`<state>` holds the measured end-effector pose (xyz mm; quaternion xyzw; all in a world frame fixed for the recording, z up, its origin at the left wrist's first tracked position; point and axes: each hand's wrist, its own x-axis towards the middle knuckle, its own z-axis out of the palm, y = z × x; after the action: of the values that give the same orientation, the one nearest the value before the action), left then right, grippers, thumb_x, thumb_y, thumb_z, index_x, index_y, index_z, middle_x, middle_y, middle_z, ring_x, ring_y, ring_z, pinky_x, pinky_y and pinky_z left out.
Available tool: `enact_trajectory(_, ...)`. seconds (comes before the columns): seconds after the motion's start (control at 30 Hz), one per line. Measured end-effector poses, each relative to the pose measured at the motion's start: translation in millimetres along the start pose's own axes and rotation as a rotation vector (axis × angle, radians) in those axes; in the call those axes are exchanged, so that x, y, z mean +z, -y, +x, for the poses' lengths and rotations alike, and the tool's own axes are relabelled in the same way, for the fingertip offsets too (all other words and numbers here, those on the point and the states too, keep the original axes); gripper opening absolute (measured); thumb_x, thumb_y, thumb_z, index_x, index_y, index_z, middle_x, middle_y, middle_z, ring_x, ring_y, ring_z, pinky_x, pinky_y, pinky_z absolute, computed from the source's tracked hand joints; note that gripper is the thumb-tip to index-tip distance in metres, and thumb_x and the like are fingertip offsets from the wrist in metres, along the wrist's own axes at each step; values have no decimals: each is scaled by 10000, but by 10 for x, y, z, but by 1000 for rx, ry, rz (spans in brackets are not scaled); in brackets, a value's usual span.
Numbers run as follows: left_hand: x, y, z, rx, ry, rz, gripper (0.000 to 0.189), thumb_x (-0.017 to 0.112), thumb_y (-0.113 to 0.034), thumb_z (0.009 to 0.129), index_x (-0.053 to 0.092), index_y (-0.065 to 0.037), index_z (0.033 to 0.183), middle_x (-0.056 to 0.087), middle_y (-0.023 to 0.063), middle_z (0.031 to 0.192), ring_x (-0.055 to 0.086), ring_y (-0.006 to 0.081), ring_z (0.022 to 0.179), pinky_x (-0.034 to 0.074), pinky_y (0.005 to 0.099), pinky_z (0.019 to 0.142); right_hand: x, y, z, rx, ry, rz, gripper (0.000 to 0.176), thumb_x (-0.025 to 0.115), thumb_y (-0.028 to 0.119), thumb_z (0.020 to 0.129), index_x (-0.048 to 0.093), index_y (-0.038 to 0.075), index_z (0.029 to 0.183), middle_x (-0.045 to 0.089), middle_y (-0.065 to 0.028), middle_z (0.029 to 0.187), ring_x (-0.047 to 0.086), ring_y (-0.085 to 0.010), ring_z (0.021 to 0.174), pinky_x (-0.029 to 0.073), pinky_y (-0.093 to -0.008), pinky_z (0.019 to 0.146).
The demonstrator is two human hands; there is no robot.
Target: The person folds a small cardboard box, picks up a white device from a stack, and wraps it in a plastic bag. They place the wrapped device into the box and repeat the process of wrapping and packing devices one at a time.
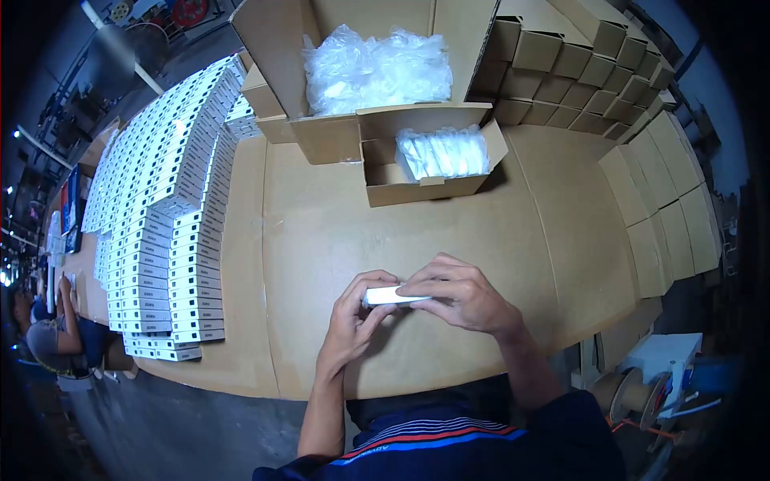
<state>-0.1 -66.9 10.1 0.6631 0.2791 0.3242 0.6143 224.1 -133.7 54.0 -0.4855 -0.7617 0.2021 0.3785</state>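
Note:
Between my two hands, above the cardboard-covered table (417, 353), is a small flat white box (383, 296). My left hand (353, 314) grips its left end, thumb in front and fingers behind. My right hand (464, 295) is closed over the right end, fingers on top and thumb underneath, hiding part of it. Farther back, an open cardboard carton (401, 195) holds a row of clear plastic-wrapped pieces (443, 153) at its right side; its left side shows bare cardboard.
A large open carton (327, 143) full of clear plastic bags (377, 72) stands behind. Tall stacks of white boxes (152, 240) line the left. Brown cartons (577, 72) are piled at back right, more cartons (670, 200) at right. Another person (60, 333) is at far left.

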Motion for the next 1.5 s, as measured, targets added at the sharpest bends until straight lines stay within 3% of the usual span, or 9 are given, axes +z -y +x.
enact_trajectory(0.3,-201,-78,217,68,59,17,380,728,-7,928,623,-14,1293,562,139,1386,585,231,1257,530,361,984,-90,1,292,-117,-12,-150,329,850,80,804,733,10,1103,680,-126,869,680,-239,669,566,-376,607)
enact_trajectory(0.4,-74,-260,394,49,-225,-99,541,740,-58,929,540,-24,1430,534,157,1425,541,256,1319,512,363,1004,-192,23,397,-4,-219,-141,334,846,42,805,728,4,1115,665,-118,851,685,-227,660,562,-341,567)
enact_trajectory(0.53,-254,-136,719,139,-185,656,699,723,-72,920,433,-110,1556,489,202,1462,513,344,1356,513,394,1029,-116,-167,656,173,-841,-71,279,788,-81,855,677,-79,1111,678,-121,916,696,-136,714,588,-266,535)
enact_trajectory(0.67,-192,-43,932,118,-29,818,781,734,-97,911,378,-156,1603,718,167,1047,699,340,924,567,447,821,78,-395,913,97,-1003,-233,252,838,-64,800,675,-52,992,666,-145,885,692,-207,701,575,-299,516)
enact_trajectory(0.7,-152,33,969,261,-113,833,835,747,-125,903,324,-117,1623,723,132,816,685,345,712,556,470,717,101,-410,969,72,-984,-364,237,843,-54,791,667,-34,948,657,-139,862,675,-243,691,555,-346,535)
enact_trajectory(0.83,-91,156,1034,202,-135,906,865,749,-173,895,293,-40,1618,705,149,787,658,358,668,543,485,677,221,-599,1063,57,-888,-507,210,835,-21,796,671,-21,927,636,-144,821,655,-304,694,539,-402,592)
enact_trajectory(1.27,-77,246,1001,72,-280,982,822,708,-237,904,330,-225,1634,699,99,871,689,301,797,541,455,698,252,-901,1185,348,-553,-704,108,771,66,858,698,-14,848,635,-166,860,648,-377,759,517,-468,683)
enact_trajectory(1.37,-97,300,870,212,-362,887,871,707,-232,922,246,-234,1662,690,108,859,688,320,782,546,447,715,271,-837,1130,462,-498,-731,130,711,99,930,715,-31,938,640,-168,981,665,-390,816,528,-478,726)
enact_trajectory(1.5,-648,-62,468,4,-153,398,833,708,-229,951,259,-196,1652,703,172,992,684,394,882,541,491,839,348,-777,1052,467,-514,-744,227,602,143,1020,718,-47,1063,613,-185,1262,687,-404,983,549,-466,765)
